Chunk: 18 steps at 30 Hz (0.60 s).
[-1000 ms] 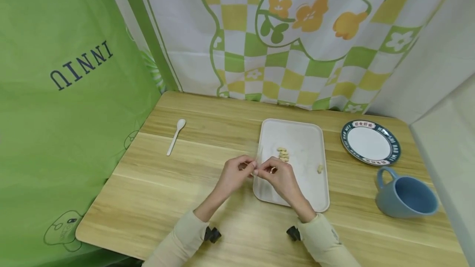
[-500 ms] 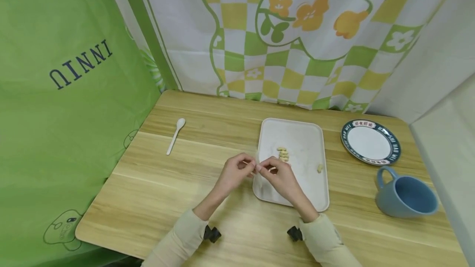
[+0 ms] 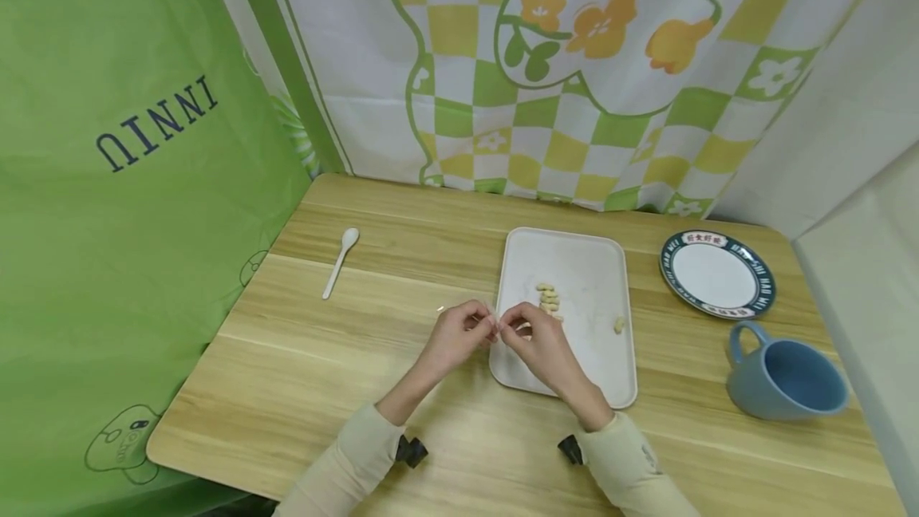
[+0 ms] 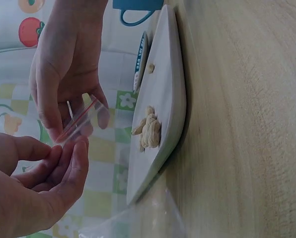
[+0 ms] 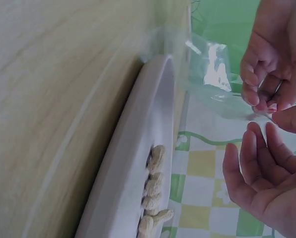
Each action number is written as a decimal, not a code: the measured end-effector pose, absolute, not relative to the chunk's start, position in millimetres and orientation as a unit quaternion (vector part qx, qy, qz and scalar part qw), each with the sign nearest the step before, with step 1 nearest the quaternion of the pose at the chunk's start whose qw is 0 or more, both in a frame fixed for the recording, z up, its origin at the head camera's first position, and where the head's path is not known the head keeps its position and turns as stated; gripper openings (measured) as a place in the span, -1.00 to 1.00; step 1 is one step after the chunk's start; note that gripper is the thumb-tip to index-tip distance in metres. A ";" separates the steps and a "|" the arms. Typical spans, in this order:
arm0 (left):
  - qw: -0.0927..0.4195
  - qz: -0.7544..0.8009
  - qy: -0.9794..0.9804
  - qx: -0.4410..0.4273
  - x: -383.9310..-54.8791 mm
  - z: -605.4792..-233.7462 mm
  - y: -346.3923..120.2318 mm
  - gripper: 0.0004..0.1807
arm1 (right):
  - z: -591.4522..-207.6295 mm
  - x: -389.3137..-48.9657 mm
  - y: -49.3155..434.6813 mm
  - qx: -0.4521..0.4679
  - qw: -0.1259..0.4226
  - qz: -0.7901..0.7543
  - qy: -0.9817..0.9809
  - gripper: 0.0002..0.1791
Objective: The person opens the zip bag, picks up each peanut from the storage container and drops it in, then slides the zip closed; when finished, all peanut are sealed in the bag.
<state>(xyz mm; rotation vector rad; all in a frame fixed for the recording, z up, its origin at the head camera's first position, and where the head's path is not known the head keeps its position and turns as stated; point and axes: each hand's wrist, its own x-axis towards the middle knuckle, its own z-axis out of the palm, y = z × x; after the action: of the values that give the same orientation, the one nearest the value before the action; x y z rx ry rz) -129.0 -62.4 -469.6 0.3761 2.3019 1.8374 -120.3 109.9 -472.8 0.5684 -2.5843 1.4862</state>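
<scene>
My left hand (image 3: pixel 451 339) and right hand (image 3: pixel 543 343) meet over the tray's left edge, thumbs and fingertips pinching the mouth of a clear zip bag. A red line runs along the zip bag (image 4: pixel 81 120) at its mouth, between the two hands in the left wrist view. In the right wrist view the thin plastic of the bag (image 5: pixel 215 74) hangs away from the left hand (image 5: pixel 272 69) and catches the light. Several peanuts (image 3: pixel 549 299) in their shells lie grouped on the white tray (image 3: pixel 596 373) beside the right hand.
One more peanut (image 3: pixel 619 326) lies near the tray's right side. Right of the tray are a plate (image 3: pixel 714 276) with a dark patterned rim and a blue mug (image 3: pixel 782 380). A white spoon (image 3: pixel 341 263) rests at the left. Printed curtains (image 3: pixel 459 78) hang behind the table.
Both hands stay nearly in place while their fingertips shift slightly along the bag's mouth. A small bright glint now shows left of the left hand.
</scene>
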 end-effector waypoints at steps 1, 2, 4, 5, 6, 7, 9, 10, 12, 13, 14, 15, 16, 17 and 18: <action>0.082 0.612 0.777 0.124 -128.7 -469.7 -61.7 -0.86 | -473.7 -120.4 110.1 0.196 0.064 0.483 -0.851 -0.94; 0.080 0.608 0.781 0.122 -128.5 -470.2 -61.2 -0.87 | -474.2 -120.3 110.2 0.204 0.075 0.477 -0.852 -0.94; 0.076 0.602 0.786 0.119 -128.3 -471.2 -60.4 -0.87 | -475.3 -120.6 110.3 0.215 0.095 0.464 -0.854 -0.94; 0.074 0.600 0.788 0.119 -128.2 -470.9 -60.2 -0.87 | -475.7 -120.9 110.3 0.220 0.102 0.459 -0.855 -0.94; 0.073 0.597 0.790 0.120 -128.1 -470.9 -60.2 -0.88 | -475.8 -121.2 110.3 0.224 0.108 0.455 -0.855 -0.95; 0.070 0.590 0.795 0.122 -128.1 -470.4 -60.3 -0.89 | -475.8 -121.5 110.4 0.224 0.114 0.451 -0.856 -0.96; 0.067 0.572 0.808 0.128 -127.6 -470.4 -61.1 -0.91 | -476.8 -122.6 111.9 0.218 0.125 0.445 -0.860 -0.96; 0.065 0.559 0.816 0.130 -127.3 -470.0 -61.8 -0.91 | -477.3 -123.3 113.1 0.213 0.132 0.441 -0.861 -0.97; 0.060 0.530 0.835 0.136 -126.2 -469.4 -63.8 -0.92 | -477.3 -124.6 116.0 0.200 0.143 0.438 -0.865 -0.96; 0.058 0.516 0.844 0.137 -125.4 -468.8 -64.9 -0.92 | -477.4 -125.4 117.6 0.194 0.150 0.435 -0.866 -0.95; 0.057 0.505 0.850 0.138 -124.7 -468.7 -66.1 -0.93 | -477.7 -126.3 119.1 0.191 0.157 0.430 -0.868 -0.95; 0.055 0.494 0.856 0.140 -123.9 -468.1 -67.3 -0.93 | -477.5 -126.9 120.3 0.190 0.164 0.424 -0.870 -0.94; 0.052 0.483 0.863 0.141 -123.2 -467.4 -67.9 -0.94 | -477.2 -127.6 121.9 0.191 0.174 0.413 -0.873 -0.94; 0.050 0.473 0.868 0.144 -122.5 -466.4 -68.4 -0.94 | -476.9 -128.0 123.1 0.193 0.182 0.402 -0.877 -0.94; 0.049 0.465 0.872 0.146 -121.8 -465.7 -68.8 -0.94 | -477.1 -128.5 124.1 0.194 0.192 0.388 -0.880 -0.94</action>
<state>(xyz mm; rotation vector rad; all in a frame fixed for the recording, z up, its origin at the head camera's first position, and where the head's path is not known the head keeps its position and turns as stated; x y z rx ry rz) -121.8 -68.8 -465.7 0.4444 2.6570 1.4160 -128.5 124.1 -477.1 0.5457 -2.4702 1.0903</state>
